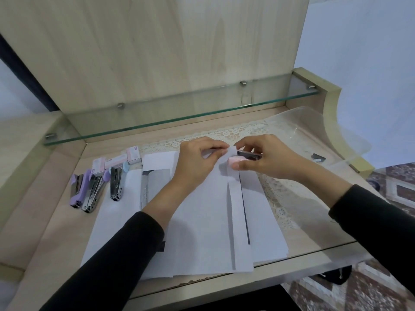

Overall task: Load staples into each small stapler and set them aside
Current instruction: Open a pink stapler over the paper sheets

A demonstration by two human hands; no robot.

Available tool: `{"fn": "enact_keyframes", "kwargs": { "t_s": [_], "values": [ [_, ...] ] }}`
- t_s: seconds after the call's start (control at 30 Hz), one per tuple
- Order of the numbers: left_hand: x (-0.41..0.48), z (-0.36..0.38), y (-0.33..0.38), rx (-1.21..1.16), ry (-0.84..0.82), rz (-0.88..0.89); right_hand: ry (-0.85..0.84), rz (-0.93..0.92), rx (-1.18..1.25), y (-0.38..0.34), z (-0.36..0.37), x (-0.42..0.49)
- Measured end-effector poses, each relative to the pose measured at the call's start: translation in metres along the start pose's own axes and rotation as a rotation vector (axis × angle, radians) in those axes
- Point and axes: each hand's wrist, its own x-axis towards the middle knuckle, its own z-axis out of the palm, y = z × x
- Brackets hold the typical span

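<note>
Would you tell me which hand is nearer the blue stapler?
Left. The left hand, pinching paper, is right of the blue stapler; the right hand is farther right, gripping the pink stapler.

Sheets of paper [202, 232] are spread over the middle of the desk [56, 221], up to its front edge. A lace mat [247, 130] is laid beneath them and extends right and rearward. Three staplers [93, 191] are set in a row left of the sheets, with staple boxes [116, 159] just behind. A glass shelf [179, 113] is mounted above the desk's rear. Over the sheets' far end, a paper strip [232, 151] is pinched by the left hand [197, 162]. A small stapler [244, 156] is held beside it by the right hand [265, 158].
</note>
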Motion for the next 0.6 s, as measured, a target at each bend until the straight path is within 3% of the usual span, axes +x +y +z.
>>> {"fn": "enact_keyframes", "kwargs": {
  "t_s": [0.23,0.6],
  "values": [
    [0.0009,-0.0027,-0.0026,0.083,-0.014,0.153,0.014,-0.021,-0.035,-0.0042,-0.0022,-0.0006],
    [-0.0009,-0.004,0.0,0.069,-0.02,0.201,0.048,-0.058,-0.071,-0.0073,0.0003,-0.0002]
  ]
}}
